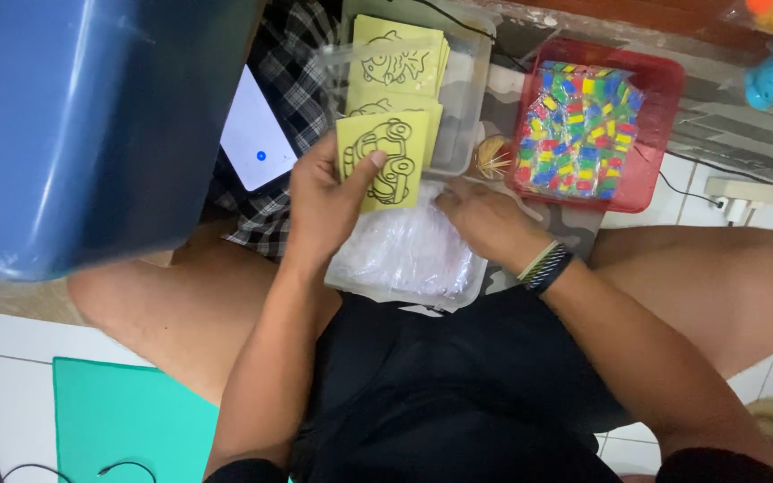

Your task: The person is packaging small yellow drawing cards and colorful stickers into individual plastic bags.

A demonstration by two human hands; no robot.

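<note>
Sitting cross-legged on a tiled floor, the person works over the lap, and from the left the view takes in a big blue plastic tub (pixel 91 125) that fills the upper corner, a teal mat (pixel 127 420) on the tiles below it, and a white phone (pixel 257 134) lying on checked cloth. Next comes the left hand (pixel 333 192), raised with the forearm angled up from the lap, thumb across the front and fingers curled behind, pinching a yellow card with a black car outline (pixel 386 161) upright and facing the camera. Just behind the card, a clear plastic box (pixel 462 98) holds a stack of similar yellow cards (pixel 395 58), so most cards appear to be waiting there while only one is out in hand. Below the card, a shallow clear tray of thin plastic sleeves (pixel 409 250) rests on the lap; the right hand (pixel 485 219), wrist banded and forearm reaching in from the right, lies palm down on the sleeves with fingers bent toward them, though whether it has one pinched cannot be told. No card seems sleeved yet. Farther right, a red tray (pixel 664 80) holds small bags of coloured pieces (pixel 579 130), untouched.
</note>
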